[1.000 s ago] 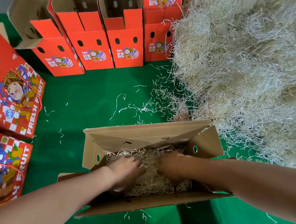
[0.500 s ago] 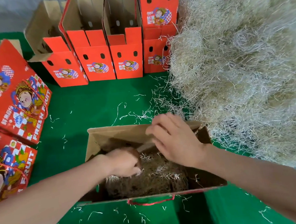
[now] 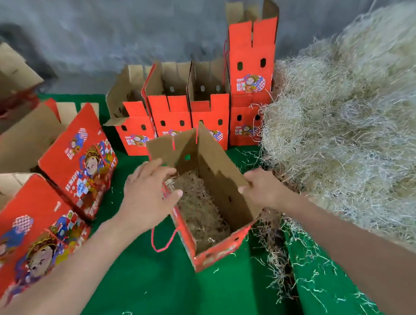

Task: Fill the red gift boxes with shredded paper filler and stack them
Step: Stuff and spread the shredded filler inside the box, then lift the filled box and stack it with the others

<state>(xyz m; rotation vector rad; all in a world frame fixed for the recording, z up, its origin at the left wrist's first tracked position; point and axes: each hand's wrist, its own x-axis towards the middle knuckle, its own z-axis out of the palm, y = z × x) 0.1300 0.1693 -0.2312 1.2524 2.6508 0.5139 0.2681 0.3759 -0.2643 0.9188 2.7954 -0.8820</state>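
Your left hand [image 3: 150,191] spread on the left wall of the open red gift box [image 3: 213,246], your right hand [image 3: 261,187] gripping its right flap, shredded paper filler [image 3: 197,206] inside between both hands, big loose filler heap [image 3: 356,124] just right of your right hand

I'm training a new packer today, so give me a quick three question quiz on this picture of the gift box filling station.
1. True or false: the open box between the hands already holds shredded filler.
2. Which hand is nearer the big filler pile: A left hand, B right hand?
3. Fill in: the table cover is ____.

Key: 1 true. 2 B. 3 green.
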